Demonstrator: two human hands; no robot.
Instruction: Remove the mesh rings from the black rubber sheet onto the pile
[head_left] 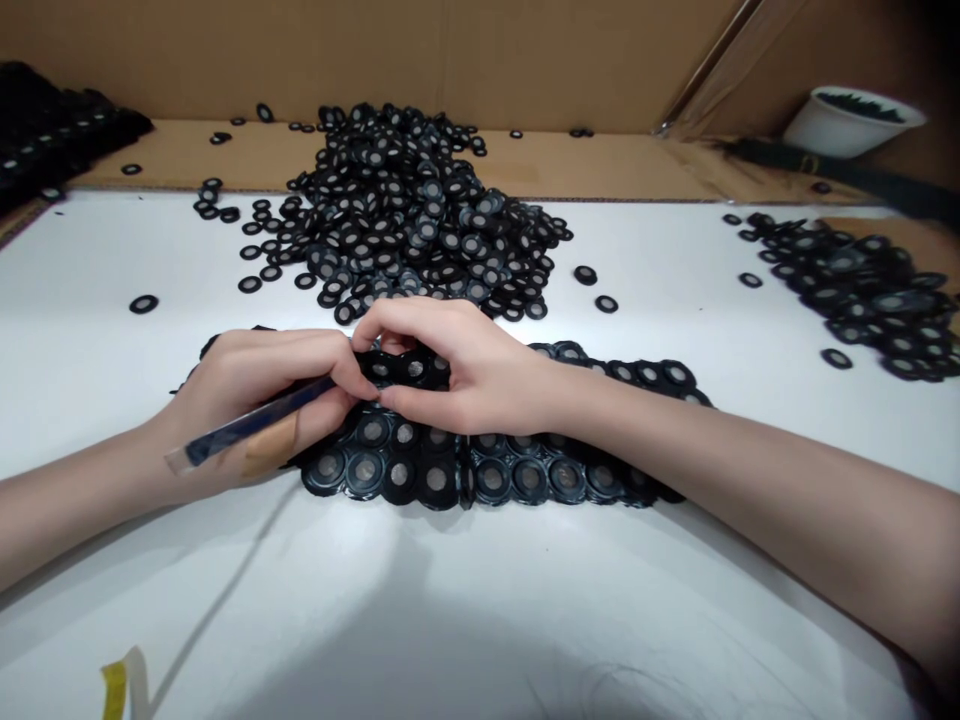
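Observation:
Rows of joined black discs with grey centres form a sheet [529, 478] on the white table under both hands. My left hand [274, 390] is closed around a dark pen-like tool [259, 420] with a clear end, which slants down to the left. Its thumb and index fingertips meet over the sheet. From the right, my right hand [465, 370] curves over a raised strip of discs [409, 368], thumb below it and fingers beyond it. The two hands' fingertips touch or nearly touch. A tan patch shows at my left palm's edge.
A large heap of loose black discs [405, 210] lies behind the hands. Another pile [862, 290] is at the right, a dark stack [60, 130] at the back left. A white cup [844, 125] stands at the back right; yellow tape [115, 690] lies front left. Cardboard [555, 60] walls the back.

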